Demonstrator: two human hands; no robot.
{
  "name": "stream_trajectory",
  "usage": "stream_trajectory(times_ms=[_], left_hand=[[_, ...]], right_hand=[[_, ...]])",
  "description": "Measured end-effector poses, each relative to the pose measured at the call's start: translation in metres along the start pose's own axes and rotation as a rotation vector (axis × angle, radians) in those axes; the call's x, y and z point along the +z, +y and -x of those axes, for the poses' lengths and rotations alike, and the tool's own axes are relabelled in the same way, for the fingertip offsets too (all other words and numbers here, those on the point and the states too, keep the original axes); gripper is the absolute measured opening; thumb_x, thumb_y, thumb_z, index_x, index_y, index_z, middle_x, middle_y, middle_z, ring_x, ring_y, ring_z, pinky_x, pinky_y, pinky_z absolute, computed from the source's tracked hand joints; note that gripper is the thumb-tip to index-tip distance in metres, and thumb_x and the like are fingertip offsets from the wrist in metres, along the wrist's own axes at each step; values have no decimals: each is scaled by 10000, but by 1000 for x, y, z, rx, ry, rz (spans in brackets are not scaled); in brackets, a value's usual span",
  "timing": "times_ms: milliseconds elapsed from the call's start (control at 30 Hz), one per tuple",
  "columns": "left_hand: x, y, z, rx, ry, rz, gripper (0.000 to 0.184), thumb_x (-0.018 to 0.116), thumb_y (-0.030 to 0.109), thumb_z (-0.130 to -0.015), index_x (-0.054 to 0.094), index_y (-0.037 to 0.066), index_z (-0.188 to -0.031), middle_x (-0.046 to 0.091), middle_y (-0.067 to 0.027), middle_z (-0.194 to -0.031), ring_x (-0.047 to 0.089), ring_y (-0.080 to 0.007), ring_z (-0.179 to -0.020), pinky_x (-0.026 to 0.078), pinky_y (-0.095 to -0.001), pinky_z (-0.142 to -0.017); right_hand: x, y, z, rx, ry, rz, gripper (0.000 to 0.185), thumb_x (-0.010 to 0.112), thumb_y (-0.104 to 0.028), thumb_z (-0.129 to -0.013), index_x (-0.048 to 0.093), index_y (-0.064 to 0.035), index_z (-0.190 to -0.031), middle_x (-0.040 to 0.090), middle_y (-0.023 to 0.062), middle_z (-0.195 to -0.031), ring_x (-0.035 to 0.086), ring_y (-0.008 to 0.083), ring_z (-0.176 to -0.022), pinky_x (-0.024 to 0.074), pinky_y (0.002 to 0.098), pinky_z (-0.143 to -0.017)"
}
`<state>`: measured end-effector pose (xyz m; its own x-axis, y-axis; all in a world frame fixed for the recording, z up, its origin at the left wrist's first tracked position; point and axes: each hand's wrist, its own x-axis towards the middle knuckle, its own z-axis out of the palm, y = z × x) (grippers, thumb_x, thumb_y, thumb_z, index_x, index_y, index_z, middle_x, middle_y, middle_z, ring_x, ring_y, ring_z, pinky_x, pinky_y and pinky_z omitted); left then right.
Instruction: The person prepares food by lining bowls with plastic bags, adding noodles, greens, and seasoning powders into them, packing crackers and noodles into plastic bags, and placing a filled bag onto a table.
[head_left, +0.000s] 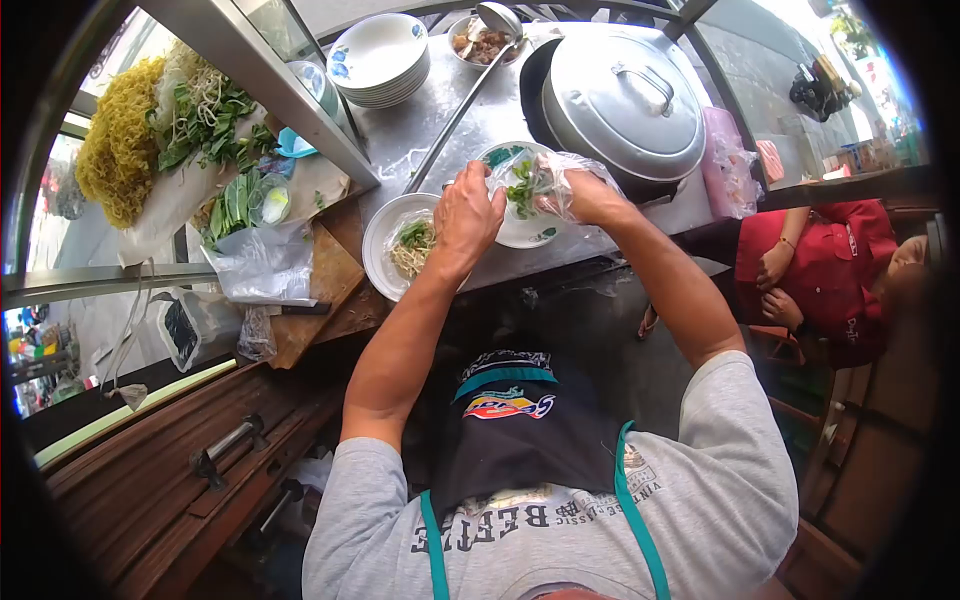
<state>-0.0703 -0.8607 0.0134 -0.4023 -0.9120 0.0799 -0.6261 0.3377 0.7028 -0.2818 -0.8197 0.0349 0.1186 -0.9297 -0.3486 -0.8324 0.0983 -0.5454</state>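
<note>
Clear plastic, thin like a bag, wraps the fingers of my right hand. These fingers are closed at a bunch of chopped leafy greens, over a white bowl with a green rim pattern. My left hand has curled fingers at the left edge of the plastic; its fingertips are partly hidden. Below its wrist sits another white bowl, holding bean sprouts and greens. A long-handled ladle lies behind my left hand, its handle end near that bowl.
A large lidded pot stands behind my right hand, with a pink plastic bag beside it. Stacked bowls and a meat bowl are at the back. Yellow noodles lie left, beyond a metal post. A person in red is at right.
</note>
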Motion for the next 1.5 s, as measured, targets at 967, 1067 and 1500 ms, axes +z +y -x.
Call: stream_trajectory(times_ms=[967,1067,1500], left_hand=[[-181,-265,32,-652,731,781,318,622,201,-928,493,-28,-1108,595,-117,-963,649,-176,-718,554,-269,-591],[-185,-267,32,-620,682,818,264,615,168,-927,518,-30,-1072,595,-112,-965,655,-177,-742,558,-273,-612],[-179,-127,97,-516,122,1903,614,352,569,-998,511,62,-1306,593,-136,-1271,615,-298,-1135,539,-521,-921]], right_hand=[[158,-274,-214,-365,243,-219,343,648,-276,-851,657,-41,-1101,655,250,-1105,603,438,-1071,488,483,-910],[178,-284,-261,-173,193,-176,325,636,-245,-845,648,-31,-1089,664,237,-1089,609,435,-1063,486,481,-918],[82,-246,-81,-612,235,-181,319,654,-185,-821,615,-31,-1098,654,204,-1017,628,415,-931,507,473,-799]])
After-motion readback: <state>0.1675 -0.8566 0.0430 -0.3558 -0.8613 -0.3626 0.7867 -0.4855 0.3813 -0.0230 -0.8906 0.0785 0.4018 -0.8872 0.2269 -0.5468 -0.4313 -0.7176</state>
